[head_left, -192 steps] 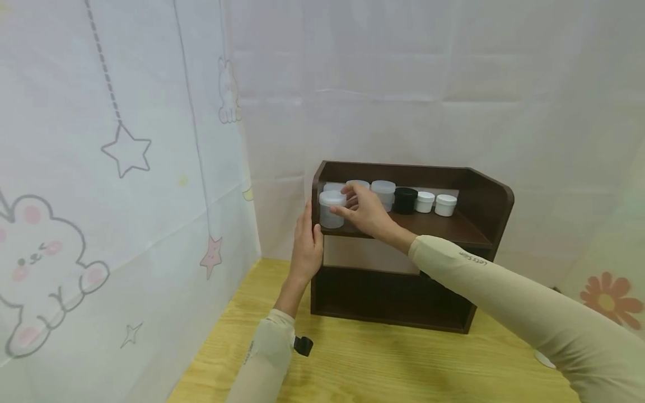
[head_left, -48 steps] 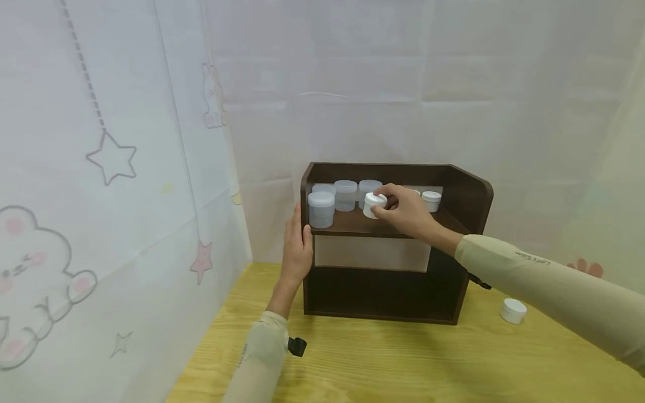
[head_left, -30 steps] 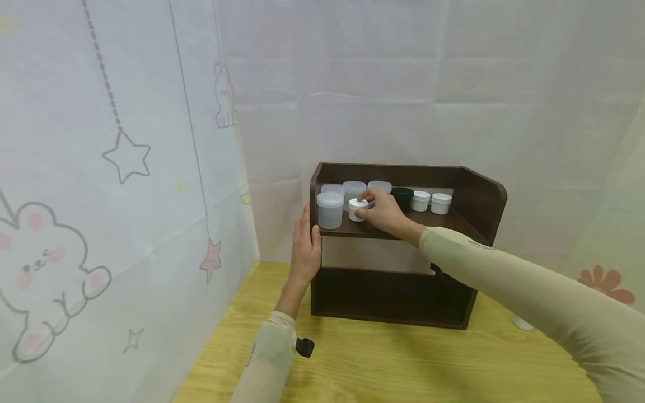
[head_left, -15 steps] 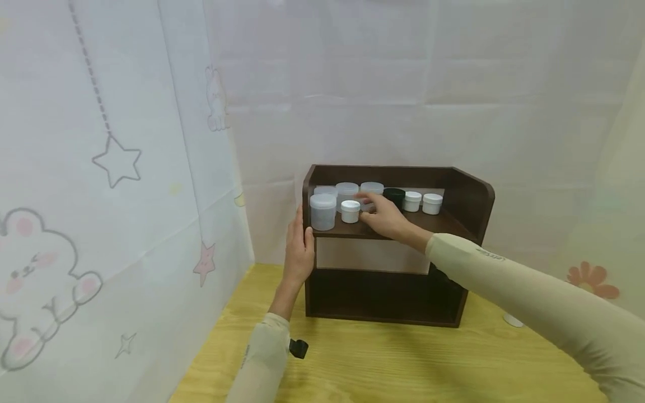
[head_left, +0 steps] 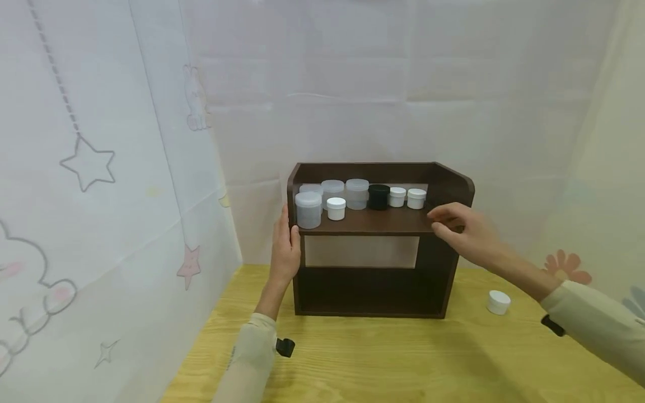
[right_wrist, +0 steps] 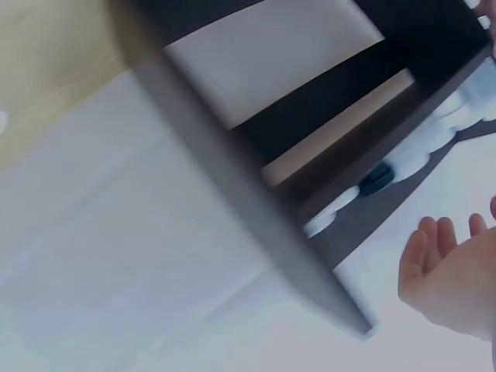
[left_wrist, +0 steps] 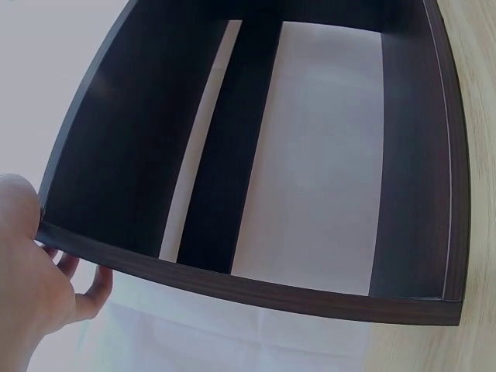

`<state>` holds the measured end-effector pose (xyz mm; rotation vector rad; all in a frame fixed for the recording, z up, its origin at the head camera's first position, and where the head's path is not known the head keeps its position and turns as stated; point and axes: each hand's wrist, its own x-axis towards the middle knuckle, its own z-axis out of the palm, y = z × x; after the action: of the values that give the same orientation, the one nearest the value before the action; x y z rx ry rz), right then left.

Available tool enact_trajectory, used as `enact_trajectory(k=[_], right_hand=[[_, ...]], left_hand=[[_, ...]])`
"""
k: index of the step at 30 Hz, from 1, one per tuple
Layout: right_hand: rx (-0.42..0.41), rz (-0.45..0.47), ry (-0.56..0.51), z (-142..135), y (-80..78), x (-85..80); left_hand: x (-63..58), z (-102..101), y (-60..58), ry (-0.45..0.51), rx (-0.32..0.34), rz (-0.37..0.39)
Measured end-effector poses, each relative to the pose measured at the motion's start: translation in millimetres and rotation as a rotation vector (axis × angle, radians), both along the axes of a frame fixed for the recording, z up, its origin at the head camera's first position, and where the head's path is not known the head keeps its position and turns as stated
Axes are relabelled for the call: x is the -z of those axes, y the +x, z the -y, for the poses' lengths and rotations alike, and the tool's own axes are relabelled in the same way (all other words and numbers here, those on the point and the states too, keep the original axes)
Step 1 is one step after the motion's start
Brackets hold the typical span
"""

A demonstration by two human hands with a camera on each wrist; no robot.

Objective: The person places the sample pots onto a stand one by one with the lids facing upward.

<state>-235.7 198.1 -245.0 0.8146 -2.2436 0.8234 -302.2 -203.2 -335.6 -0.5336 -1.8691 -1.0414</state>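
A dark brown two-tier desktop shelf point(head_left: 375, 224) stands on the table. My left hand point(head_left: 285, 252) holds its left side panel, fingers along the outer face and thumb at the front edge; the left wrist view shows this hand point(left_wrist: 35, 279) at the panel's corner. My right hand point(head_left: 468, 232) is in the air before the shelf's right side, holding nothing, fingers loosely bent. On the upper tier, a small white jar point(head_left: 336, 209) stands beside a frosted clear jar point(head_left: 308, 210) in front. Behind them is a row of frosted jars point(head_left: 357, 194), a black jar point(head_left: 379, 197) and white jars point(head_left: 416, 198).
Another small white jar point(head_left: 498, 302) stands on the yellow wood-grain table point(head_left: 363, 358), right of the shelf. The lower tier point(head_left: 370, 288) shows nothing in it. Pale cloth walls with cartoon prints, such as a pink star point(head_left: 189, 267), rise behind and to the left.
A frosted jar was set at the front left earlier. Then the right hand placed a small white jar beside it, let go and moved right. The left hand has stayed on the shelf.
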Motion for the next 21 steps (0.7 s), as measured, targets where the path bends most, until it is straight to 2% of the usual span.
enact_trajectory(k=[5, 9, 14, 18, 21], right_hand=[[0.125, -0.069, -0.047, -55, 5.0, 24.9], [0.193, -0.096, -0.090, -92, -10.5, 48.7], [0.270, 0.049, -0.066, -137, -34.9, 89.4], [0.261, 0.244, 0.021, -164, -50.7, 123.7], [0.229, 0.339, 0.077, -175, -62.3, 146.3]], left_hand=[[0.8, 0, -1.3, -0.003, 0.000, -0.017], [-1.8, 2, -1.0, 0.004, -0.014, -0.040], [-1.9, 2, 1.1, 0.001, -0.018, -0.027], [-1.0, 0, 0.5, -0.010, -0.019, -0.016], [-0.5, -1, -1.2, -0.012, -0.021, -0.014]])
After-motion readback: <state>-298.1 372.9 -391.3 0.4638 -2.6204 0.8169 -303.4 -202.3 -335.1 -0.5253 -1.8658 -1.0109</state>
